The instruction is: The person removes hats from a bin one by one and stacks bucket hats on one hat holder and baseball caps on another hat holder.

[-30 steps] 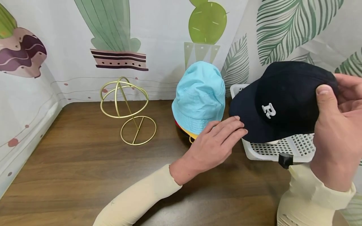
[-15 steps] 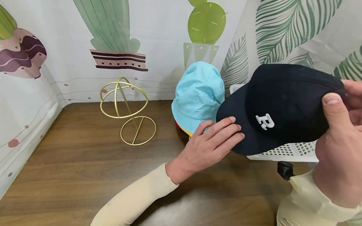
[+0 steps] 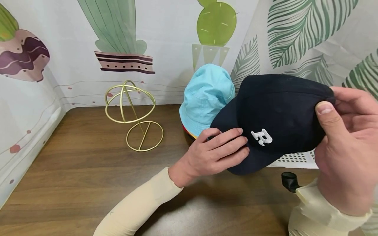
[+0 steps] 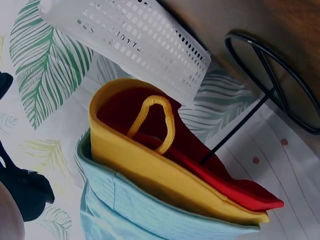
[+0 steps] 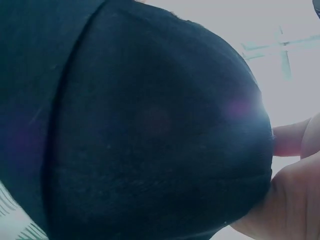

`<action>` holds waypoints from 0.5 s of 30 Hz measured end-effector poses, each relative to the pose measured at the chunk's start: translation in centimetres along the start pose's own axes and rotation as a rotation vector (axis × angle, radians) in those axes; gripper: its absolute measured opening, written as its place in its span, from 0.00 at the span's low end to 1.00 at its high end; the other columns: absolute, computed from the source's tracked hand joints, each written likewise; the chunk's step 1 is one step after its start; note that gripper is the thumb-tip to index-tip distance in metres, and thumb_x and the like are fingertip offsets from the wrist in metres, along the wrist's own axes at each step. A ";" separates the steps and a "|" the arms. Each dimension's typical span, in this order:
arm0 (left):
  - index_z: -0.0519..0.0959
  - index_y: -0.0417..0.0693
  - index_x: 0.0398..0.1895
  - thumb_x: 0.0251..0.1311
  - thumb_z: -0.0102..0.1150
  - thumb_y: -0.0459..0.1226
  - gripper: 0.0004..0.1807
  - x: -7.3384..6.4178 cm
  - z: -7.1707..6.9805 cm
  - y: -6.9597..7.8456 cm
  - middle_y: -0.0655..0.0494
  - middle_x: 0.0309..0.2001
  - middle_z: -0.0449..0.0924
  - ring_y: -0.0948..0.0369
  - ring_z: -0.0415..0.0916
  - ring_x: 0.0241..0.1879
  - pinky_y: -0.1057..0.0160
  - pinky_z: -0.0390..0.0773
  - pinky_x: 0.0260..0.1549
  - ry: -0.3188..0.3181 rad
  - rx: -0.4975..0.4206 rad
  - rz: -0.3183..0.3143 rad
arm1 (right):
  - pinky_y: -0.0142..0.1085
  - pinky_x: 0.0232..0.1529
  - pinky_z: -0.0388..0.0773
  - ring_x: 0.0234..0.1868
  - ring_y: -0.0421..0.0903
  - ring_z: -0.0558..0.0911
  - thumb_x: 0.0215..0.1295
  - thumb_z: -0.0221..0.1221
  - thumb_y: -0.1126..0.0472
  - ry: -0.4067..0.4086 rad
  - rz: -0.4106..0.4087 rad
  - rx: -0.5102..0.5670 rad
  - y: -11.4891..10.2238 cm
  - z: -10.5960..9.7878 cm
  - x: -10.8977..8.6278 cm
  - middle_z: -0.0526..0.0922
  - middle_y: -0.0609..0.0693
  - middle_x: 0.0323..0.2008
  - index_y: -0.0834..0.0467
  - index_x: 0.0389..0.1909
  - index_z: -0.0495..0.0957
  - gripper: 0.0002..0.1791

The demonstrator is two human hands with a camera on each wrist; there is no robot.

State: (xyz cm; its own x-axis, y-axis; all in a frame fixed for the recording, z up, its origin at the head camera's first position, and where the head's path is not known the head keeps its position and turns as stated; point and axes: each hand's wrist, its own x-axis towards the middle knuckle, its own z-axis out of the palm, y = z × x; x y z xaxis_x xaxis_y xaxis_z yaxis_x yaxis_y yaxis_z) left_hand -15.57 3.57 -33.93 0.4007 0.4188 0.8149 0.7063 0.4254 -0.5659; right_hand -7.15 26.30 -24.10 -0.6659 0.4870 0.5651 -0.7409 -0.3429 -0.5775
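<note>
A dark navy baseball cap [image 3: 283, 114] with a white letter R on its front is held up above the table. My right hand [image 3: 348, 141] grips its back edge, thumb on the outside. At the brim, my left hand [image 3: 215, 154] lays its fingers over the top; its thumb is hidden. Behind the left hand, a light blue bucket hat [image 3: 208, 95] tops a stack. The left wrist view shows a yellow hat [image 4: 165, 180] with a looped cord and a red hat [image 4: 240, 187] in that stack, with a black wire stand [image 4: 240, 125] reaching into it. In the right wrist view the cap [image 5: 160, 125] fills most of the picture.
A gold wire hat stand [image 3: 130, 114] rises at the left on the brown wooden table [image 3: 88, 170]. Partly behind the cap is a white perforated basket [image 3: 295, 160]. Printed cloth [image 3: 171, 39] hangs at the back.
The cap has moved left and toward me in my right hand, its brim sliding further under my left fingers. Those fingers now curl more over the brim. The stack and gold stand stay put.
</note>
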 end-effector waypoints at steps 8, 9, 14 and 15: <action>0.88 0.53 0.42 0.59 0.72 0.34 0.09 0.3 -0.4 -1.0 0.59 0.46 0.89 0.60 0.86 0.52 0.60 0.72 0.42 0.017 -0.060 0.020 | 0.43 0.33 0.88 0.35 0.60 0.88 0.63 0.53 0.91 -0.034 0.065 0.031 0.0 -0.3 0.3 0.84 0.73 0.38 0.88 0.55 0.69 0.19; 0.88 0.53 0.42 0.59 0.72 0.34 0.09 0.3 -0.5 -1.1 0.59 0.46 0.89 0.60 0.86 0.52 0.60 0.72 0.42 0.018 -0.064 0.023 | 0.43 0.32 0.88 0.35 0.60 0.88 0.63 0.53 0.90 -0.044 0.077 0.034 0.0 -0.4 0.4 0.83 0.73 0.38 0.88 0.56 0.68 0.19; 0.88 0.53 0.42 0.59 0.71 0.34 0.09 0.4 -1.1 -1.8 0.59 0.45 0.89 0.60 0.86 0.51 0.61 0.73 0.41 0.031 -0.084 0.039 | 0.43 0.32 0.88 0.34 0.60 0.88 0.64 0.51 0.90 -0.102 0.110 0.032 0.0 -0.8 0.7 0.84 0.73 0.38 0.88 0.56 0.68 0.19; 0.88 0.54 0.42 0.60 0.71 0.34 0.09 0.5 -1.2 -2.0 0.59 0.45 0.89 0.60 0.86 0.50 0.61 0.73 0.41 0.042 -0.088 0.042 | 0.43 0.32 0.88 0.34 0.60 0.88 0.64 0.50 0.90 -0.117 0.115 0.041 -0.1 -1.0 0.8 0.84 0.73 0.39 0.88 0.56 0.68 0.18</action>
State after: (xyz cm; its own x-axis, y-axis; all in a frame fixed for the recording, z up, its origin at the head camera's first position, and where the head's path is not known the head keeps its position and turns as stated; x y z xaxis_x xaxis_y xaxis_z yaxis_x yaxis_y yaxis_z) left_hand -16.07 1.92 -32.27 0.4534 0.4001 0.7964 0.7362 0.3355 -0.5877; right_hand -7.56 27.50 -24.14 -0.7507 0.3461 0.5627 -0.6602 -0.4250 -0.6193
